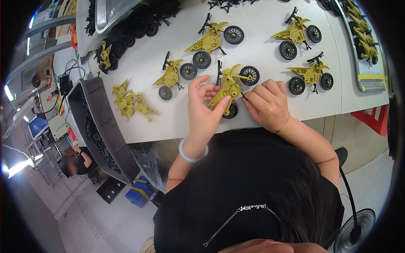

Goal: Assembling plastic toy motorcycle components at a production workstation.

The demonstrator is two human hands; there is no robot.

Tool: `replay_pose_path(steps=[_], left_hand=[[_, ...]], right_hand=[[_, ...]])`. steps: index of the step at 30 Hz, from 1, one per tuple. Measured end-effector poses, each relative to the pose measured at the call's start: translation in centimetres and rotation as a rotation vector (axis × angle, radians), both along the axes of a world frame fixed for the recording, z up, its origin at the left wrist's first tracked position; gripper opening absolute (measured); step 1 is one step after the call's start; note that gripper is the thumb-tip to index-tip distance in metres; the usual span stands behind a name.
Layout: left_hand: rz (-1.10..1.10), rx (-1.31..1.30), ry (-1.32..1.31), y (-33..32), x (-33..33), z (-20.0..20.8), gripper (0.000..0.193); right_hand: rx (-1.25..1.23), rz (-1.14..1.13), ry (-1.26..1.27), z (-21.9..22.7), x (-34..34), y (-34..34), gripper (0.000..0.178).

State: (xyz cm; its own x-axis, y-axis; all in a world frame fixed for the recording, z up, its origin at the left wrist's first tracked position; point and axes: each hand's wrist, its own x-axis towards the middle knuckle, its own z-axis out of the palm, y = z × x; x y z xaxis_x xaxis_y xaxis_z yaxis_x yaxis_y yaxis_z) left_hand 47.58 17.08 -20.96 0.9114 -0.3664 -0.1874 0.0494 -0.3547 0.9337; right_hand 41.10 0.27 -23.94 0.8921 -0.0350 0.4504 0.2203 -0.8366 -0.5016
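My left hand (201, 110) is closed round a yellow toy motorcycle (230, 89), thumb on its body, lifted near the table's front edge. It has black handlebars and two black spoked wheels; fingers partly cover the rear one. At the bike's underside, my right hand (268, 103) pinches a small black kickstand (244, 97); my fingers hide most of it. Around my hands lie other yellow toy motorcycles: one behind (209, 41), one at the left (168, 76), one at the far right (298, 33) and one at the near right (312, 74).
Loose yellow body pieces (126, 103) lie at the left of the white table (177, 124). Beyond them stands a grey bin (112, 122) of black parts. Black wheels (126, 42) are heaped at the back left. A tray (369, 84) holding yellow bikes sits at the right.
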Motion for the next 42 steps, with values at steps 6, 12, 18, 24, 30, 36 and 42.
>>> replay_pose_path(steps=[6,12,18,24,30,36,42], left_hand=[[-0.09,-0.287,0.491,0.6,1.3,1.3,0.061],[-0.086,-0.443,0.644,-0.3,1.1,1.7,0.06],[-0.104,-0.482,0.645,-0.7,0.7,1.4,0.053],[-0.01,-0.457,0.587,-0.9,0.0,0.6,0.045],[-0.025,-0.45,0.615,-1.0,0.4,0.8,0.042],[-0.034,-0.537,0.759,-0.6,0.6,0.4,0.041],[0.009,-0.587,0.815,-1.1,0.5,0.8,0.039]], right_hand=[[0.002,-0.004,-0.129,0.8,-0.3,-0.3,0.015],[0.023,-0.033,-0.175,0.9,-0.3,-0.4,0.021],[0.016,-0.011,-0.169,0.9,-0.4,-0.6,0.023],[0.012,0.0,-0.207,0.7,-0.3,-0.4,0.023],[-0.04,0.029,-0.23,0.5,-0.5,-0.6,0.023],[0.002,0.057,-0.219,0.6,-0.6,-0.7,0.023],[0.027,0.037,-0.219,0.6,-0.5,-0.7,0.024]])
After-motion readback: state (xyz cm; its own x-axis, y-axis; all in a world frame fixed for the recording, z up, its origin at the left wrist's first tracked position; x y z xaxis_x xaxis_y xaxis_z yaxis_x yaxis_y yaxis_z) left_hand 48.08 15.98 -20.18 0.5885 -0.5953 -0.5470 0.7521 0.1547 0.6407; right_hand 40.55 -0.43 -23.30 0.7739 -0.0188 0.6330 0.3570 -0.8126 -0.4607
